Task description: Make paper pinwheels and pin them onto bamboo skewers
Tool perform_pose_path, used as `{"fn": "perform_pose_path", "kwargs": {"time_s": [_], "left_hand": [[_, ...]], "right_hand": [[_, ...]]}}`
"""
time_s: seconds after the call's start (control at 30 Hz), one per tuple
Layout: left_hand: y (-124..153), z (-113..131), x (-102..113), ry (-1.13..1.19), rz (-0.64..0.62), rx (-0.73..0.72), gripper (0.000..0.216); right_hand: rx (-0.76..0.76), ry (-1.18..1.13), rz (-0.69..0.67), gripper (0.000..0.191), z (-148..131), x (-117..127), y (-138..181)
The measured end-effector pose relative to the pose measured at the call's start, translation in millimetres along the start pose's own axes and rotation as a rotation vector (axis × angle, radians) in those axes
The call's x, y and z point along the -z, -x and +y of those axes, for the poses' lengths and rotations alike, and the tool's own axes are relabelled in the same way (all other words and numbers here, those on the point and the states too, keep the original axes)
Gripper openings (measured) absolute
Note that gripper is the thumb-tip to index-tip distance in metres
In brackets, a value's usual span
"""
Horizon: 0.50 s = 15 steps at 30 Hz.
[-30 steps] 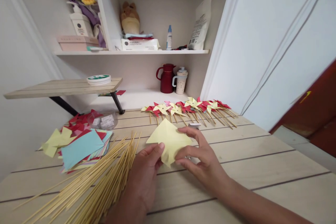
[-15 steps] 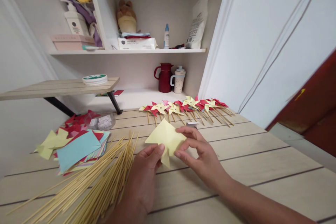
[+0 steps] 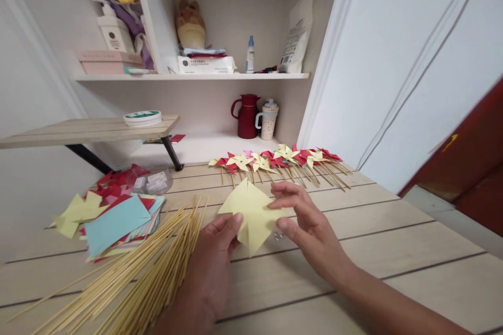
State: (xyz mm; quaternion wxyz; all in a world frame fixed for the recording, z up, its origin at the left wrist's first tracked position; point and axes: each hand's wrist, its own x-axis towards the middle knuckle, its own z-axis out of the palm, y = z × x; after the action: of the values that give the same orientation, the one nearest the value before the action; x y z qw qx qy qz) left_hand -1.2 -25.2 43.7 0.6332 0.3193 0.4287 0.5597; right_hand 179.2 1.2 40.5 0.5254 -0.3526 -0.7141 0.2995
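Note:
A pale yellow paper square (image 3: 251,212) with slits cut in from its corners is held over the table. My left hand (image 3: 220,241) pinches its left side between thumb and fingers. My right hand (image 3: 308,225) is at the paper's right corner with thumb and fingers apart; whether a fingertip touches the paper I cannot tell. Small shiny bits (image 3: 278,236) lie on the table below the right hand. Left of my left hand is a spread bundle of thin wooden sticks (image 3: 157,261).
Finished paper pinwheels (image 3: 275,159) on sticks lie in a row at the back. A pile of coloured paper (image 3: 118,222) and a clear tray of small white pieces (image 3: 157,183) are on the left, by a raised wooden stand (image 3: 90,131). Behind stand a red jug (image 3: 247,118) and a cup (image 3: 268,120).
My right hand has loosened from the paper's right side and its fingers have spread. The paper has flattened out, and the small shiny bits have come into view.

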Motion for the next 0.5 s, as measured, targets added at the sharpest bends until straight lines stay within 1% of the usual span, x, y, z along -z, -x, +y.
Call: {"fn": "perform_pose_path", "kwargs": {"time_s": [0.1,0.23,0.33,0.43,0.5], "left_hand": [[1,3,0,0.005,0.017,-0.014,0.037],[1,2,0,0.007,0.030,-0.015,0.037],[-1,0,2,-0.030,-0.006,-0.014,0.038],[-2,-1,4,-0.133,0.024,-0.028,0.036],[-2,-1,5,-0.180,0.045,-0.032,0.035]], "right_hand": [[0.033,0.051,0.017,0.024,5,9,-5],[0.122,0.111,0.001,0.027,11,16,-10],[0.187,0.157,-0.047,0.032,9,18,-10],[0.245,0.214,-0.097,0.038,4,19,-9],[0.252,0.256,-0.157,0.035,2,20,-9]]}}
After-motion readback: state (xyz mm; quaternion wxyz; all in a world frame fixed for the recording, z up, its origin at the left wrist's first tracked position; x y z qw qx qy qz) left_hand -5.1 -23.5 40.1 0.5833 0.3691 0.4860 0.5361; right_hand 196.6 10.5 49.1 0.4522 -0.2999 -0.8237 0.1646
